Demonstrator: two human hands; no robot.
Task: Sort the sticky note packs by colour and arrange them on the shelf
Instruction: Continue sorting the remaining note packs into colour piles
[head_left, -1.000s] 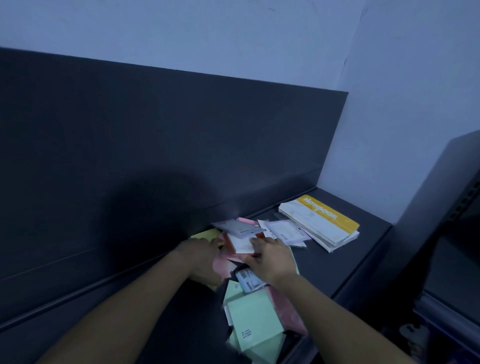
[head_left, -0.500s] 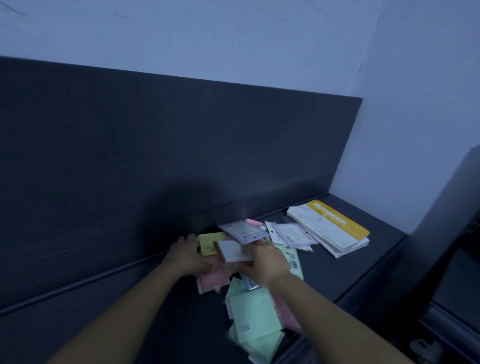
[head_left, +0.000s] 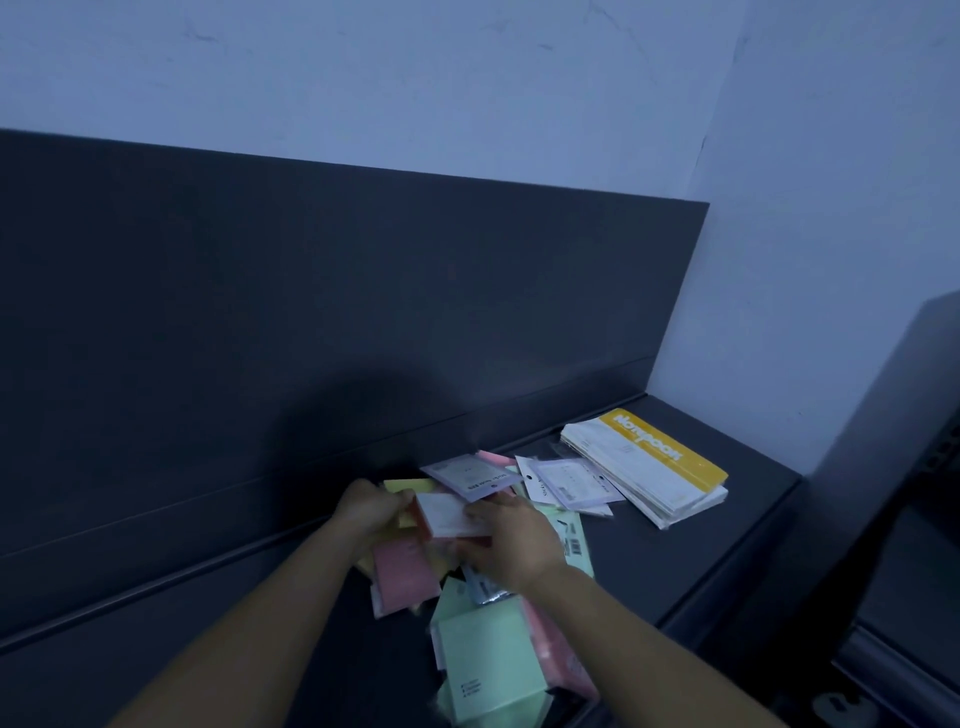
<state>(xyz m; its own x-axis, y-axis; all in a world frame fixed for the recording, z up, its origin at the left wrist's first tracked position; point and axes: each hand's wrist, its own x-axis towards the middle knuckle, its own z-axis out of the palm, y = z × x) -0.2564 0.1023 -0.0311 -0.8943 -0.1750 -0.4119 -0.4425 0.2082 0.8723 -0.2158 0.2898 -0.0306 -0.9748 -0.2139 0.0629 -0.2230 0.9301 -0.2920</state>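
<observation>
A loose heap of sticky note packs lies on the dark shelf (head_left: 675, 551). My right hand (head_left: 514, 540) holds a pack with a white label and reddish edge (head_left: 449, 514) above the heap. My left hand (head_left: 366, 506) grips that pack's left end, over a yellow pack (head_left: 410, 486). A pink pack (head_left: 405, 574) lies under my left wrist. Green packs (head_left: 485, 654) sit nearest me, with another pink pack (head_left: 558, 660) to their right. Purple-labelled packs (head_left: 467, 475) (head_left: 574, 480) lie at the back of the heap.
A stack of notebooks with a yellow cover (head_left: 649, 465) lies at the right end of the shelf. A tall dark back panel (head_left: 311, 312) rises behind the heap. Another dark unit (head_left: 904, 467) stands to the right, past the shelf's edge.
Both hands have come together on the white-labelled pack and lifted it a little. The pink pack under my left wrist has come into view. The camera view has shifted slightly.
</observation>
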